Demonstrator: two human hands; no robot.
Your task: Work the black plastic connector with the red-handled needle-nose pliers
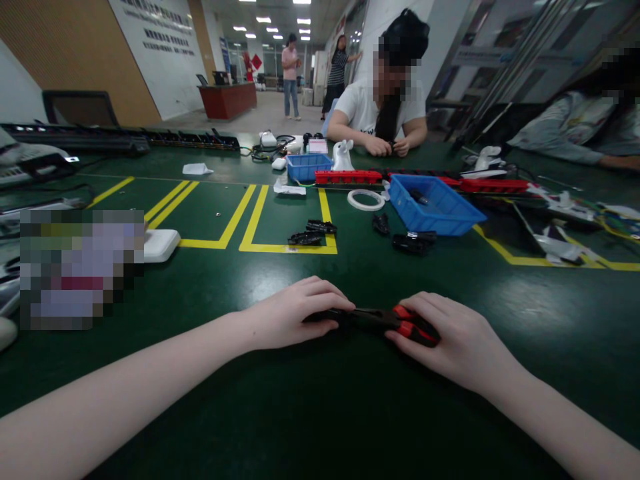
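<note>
Across the green table (350, 420), lower centre: left hand (295, 315) closed over the black end of a slim black-and-red part (373, 318) lying flat, right hand (457, 341) clasping its red end. It looks like light, stiff plastic, best held at both ends.

Left hand (293, 313) and right hand (453, 340) around the ends of a black-and-red tool (379, 319), green table (320, 413) beneath

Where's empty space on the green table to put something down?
Bare green table lies between the left hand and the yellow tape lines, and right of the right hand. Crowded: around the blue bin, the black parts and the held black-and-red tool.
</note>
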